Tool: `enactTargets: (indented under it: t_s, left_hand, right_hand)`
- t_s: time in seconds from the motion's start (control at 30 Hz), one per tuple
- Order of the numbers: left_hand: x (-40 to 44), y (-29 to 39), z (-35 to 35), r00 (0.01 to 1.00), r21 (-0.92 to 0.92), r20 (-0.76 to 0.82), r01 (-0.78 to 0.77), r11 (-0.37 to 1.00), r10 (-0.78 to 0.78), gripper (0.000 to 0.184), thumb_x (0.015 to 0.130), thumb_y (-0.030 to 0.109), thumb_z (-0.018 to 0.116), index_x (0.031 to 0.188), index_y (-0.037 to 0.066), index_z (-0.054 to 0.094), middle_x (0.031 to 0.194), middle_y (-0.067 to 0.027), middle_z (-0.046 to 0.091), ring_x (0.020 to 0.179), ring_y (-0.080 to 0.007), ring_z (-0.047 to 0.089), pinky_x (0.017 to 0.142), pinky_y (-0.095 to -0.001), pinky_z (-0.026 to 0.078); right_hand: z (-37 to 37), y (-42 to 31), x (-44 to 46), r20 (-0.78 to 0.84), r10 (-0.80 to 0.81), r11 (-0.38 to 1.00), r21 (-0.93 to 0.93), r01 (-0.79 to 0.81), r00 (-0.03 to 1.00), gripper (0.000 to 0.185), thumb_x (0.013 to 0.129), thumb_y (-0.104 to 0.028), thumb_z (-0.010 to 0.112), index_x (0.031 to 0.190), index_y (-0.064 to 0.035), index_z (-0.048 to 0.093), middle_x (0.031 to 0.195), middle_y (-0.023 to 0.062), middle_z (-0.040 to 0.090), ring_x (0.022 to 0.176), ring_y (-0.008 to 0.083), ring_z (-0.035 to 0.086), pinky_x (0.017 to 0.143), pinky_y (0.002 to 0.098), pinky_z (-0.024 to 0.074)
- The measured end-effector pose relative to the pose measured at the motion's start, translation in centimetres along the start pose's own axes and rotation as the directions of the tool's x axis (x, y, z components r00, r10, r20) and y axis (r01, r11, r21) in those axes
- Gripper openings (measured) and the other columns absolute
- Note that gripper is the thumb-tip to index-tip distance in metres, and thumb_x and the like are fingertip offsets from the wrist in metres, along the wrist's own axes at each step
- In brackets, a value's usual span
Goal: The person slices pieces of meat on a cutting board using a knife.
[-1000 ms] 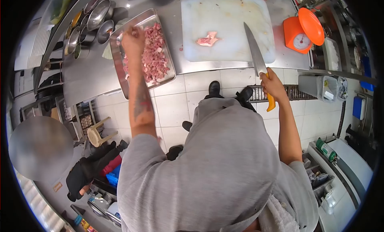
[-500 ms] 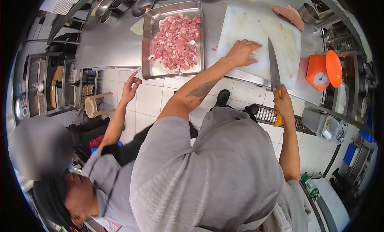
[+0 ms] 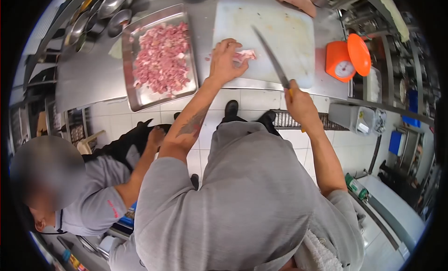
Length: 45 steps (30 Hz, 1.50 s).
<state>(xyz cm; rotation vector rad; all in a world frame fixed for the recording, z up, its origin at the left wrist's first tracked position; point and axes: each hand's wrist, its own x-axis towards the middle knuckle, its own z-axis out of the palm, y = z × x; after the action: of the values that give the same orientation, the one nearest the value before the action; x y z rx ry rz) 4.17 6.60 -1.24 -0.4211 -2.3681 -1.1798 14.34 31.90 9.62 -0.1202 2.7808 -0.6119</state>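
My left hand (image 3: 225, 62) rests at the left side of the white cutting board (image 3: 280, 30), fingers and thumb curled around a small piece of raw meat (image 3: 246, 55). In my right hand (image 3: 302, 105) is a knife (image 3: 273, 56) with a yellow handle. Its long blade slants over the board, tip toward the far side and apart from the meat. A metal tray (image 3: 129, 79) of chopped raw meat (image 3: 161, 58) stands to the left of the board. Beyond the board's far right corner lies a larger pale pink piece of meat (image 3: 295, 1).
An orange kitchen scale (image 3: 339, 61) stands right of the board. Metal bowls (image 3: 119, 22) are grouped at the far left of the steel counter (image 3: 84, 79). A co-worker (image 3: 100, 191) is close on my left, one hand (image 3: 156, 136) low near my elbow. A floor drain grate (image 3: 333, 121) runs below.
My left hand has closed around the small piece of meat, which now shows more. The knife has swung to a more leftward slant over the board. The co-worker's hand has dropped from the counter edge.
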Motion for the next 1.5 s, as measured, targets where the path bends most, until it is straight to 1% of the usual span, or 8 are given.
enactTargets:
  t_s: [0.27, 0.53, 0.63, 0.73, 0.9, 1.13, 1.23, 1.5]
  left_hand:
    - [0.1, -1.6, 2.5, 0.985, 0.091, 0.168, -0.048, 0.995, 0.032, 0.017, 0.073, 0.013, 0.075, 0.09, 0.013, 0.073, 0.1, -0.0007, 0.068, 0.098, -0.0249, 0.06, 0.084, -0.0412, 0.046]
    - [-0.2, -1.3, 2.7, 0.987, 0.089, 0.162, -0.014, 0.996, -0.001, 0.015, 0.078, 0.013, 0.075, 0.091, 0.01, 0.071, 0.098, -0.0046, 0.07, 0.099, -0.0266, 0.062, 0.087, -0.0433, 0.048]
    - [-0.4, -1.4, 1.7, 0.989, -0.065, 0.126, 0.083, 0.994, -0.074, 0.027, 0.078, 0.016, 0.075, 0.101, 0.006, 0.067, 0.099, -0.0133, 0.067, 0.098, -0.03, 0.063, 0.087, -0.045, 0.049]
    - [-0.9, -1.4, 0.4, 0.99, -0.124, 0.126, 0.087, 0.988, -0.072, 0.04, 0.075, 0.015, 0.075, 0.11, 0.003, 0.06, 0.099, -0.0198, 0.062, 0.097, -0.0335, 0.063, 0.087, -0.0447, 0.052]
    - [-0.1, -2.4, 1.7, 0.927, 0.041, 0.27, -0.281, 0.959, 0.26, 0.038, 0.077, 0.011, 0.077, 0.108, 0.003, 0.058, 0.103, -0.0184, 0.056, 0.092, -0.036, 0.06, 0.083, -0.0432, 0.052]
    - [-0.8, -1.2, 0.8, 0.969, -0.14, 0.241, 0.092, 0.986, -0.056, 0.033, 0.079, 0.015, 0.08, 0.106, 0.005, 0.064, 0.112, -0.0152, 0.057, 0.102, -0.0334, 0.059, 0.086, -0.0418, 0.051]
    - [-0.1, 0.2, -0.1, 0.991, 0.025, 0.13, -0.039, 0.999, 0.035, 0.027, 0.076, 0.017, 0.08, 0.099, 0.009, 0.069, 0.111, -0.0104, 0.061, 0.1, -0.0319, 0.06, 0.088, -0.0418, 0.049]
    - [-0.3, -2.3, 1.9, 0.983, -0.004, 0.17, -0.065, 0.998, 0.064, 0.018, 0.071, 0.012, 0.076, 0.088, 0.01, 0.072, 0.091, -0.003, 0.066, 0.095, -0.0269, 0.06, 0.085, -0.0417, 0.047]
  right_hand:
    - [-0.6, 0.2, -1.3, 0.222, -0.014, 0.982, -0.18, 0.055, 0.975, 0.023, 0.099, -0.011, 0.052, 0.115, 0.0047, 0.05, 0.072, 0.0304, 0.067, 0.07, 0.0508, 0.067, 0.067, 0.0613, 0.0528]
    - [6.0, -1.3, 9.9, 0.102, -0.077, 0.997, -0.011, 0.079, 0.992, 0.035, 0.097, -0.014, 0.048, 0.129, 0.0018, 0.049, 0.083, 0.0328, 0.068, 0.08, 0.0515, 0.068, 0.076, 0.0614, 0.0531]
    - [0.7, -3.4, 8.4, 0.371, 0.122, 0.961, 0.187, -0.203, 0.921, 0.028, 0.097, -0.014, 0.048, 0.121, 0.001, 0.05, 0.083, 0.0344, 0.068, 0.082, 0.052, 0.068, 0.078, 0.0627, 0.0524]
    - [3.3, 0.3, 6.3, -0.087, -0.062, 0.991, 0.109, 0.072, 0.994, 0.027, 0.097, -0.014, 0.049, 0.119, 0.001, 0.05, 0.082, 0.0349, 0.067, 0.081, 0.0525, 0.068, 0.078, 0.0625, 0.0529]
    - [2.0, -2.7, 2.2, 0.04, 0.082, 0.987, 0.138, -0.087, 0.996, 0.038, 0.097, -0.015, 0.05, 0.131, 0.0021, 0.049, 0.083, 0.0328, 0.068, 0.081, 0.0517, 0.068, 0.076, 0.0615, 0.0533]
    - [3.1, 0.9, 1.4, 0.077, 0.102, 0.985, 0.13, -0.111, 0.992, 0.025, 0.101, -0.019, 0.053, 0.118, -0.0016, 0.05, 0.08, 0.03, 0.068, 0.077, 0.0497, 0.067, 0.07, 0.06, 0.052]
    - [1.7, -0.5, 0.2, -0.069, 0.07, 0.997, 0.03, -0.068, 0.995, 0.018, 0.101, -0.015, 0.052, 0.11, 0.0009, 0.049, 0.068, 0.0285, 0.064, 0.067, 0.0509, 0.065, 0.06, 0.0607, 0.0507]
    - [-0.1, -3.1, -2.4, 0.159, 0.026, 0.998, -0.068, -0.016, 0.987, 0.025, 0.098, -0.011, 0.053, 0.116, 0.0059, 0.05, 0.07, 0.0312, 0.065, 0.068, 0.0518, 0.066, 0.065, 0.0614, 0.0519]
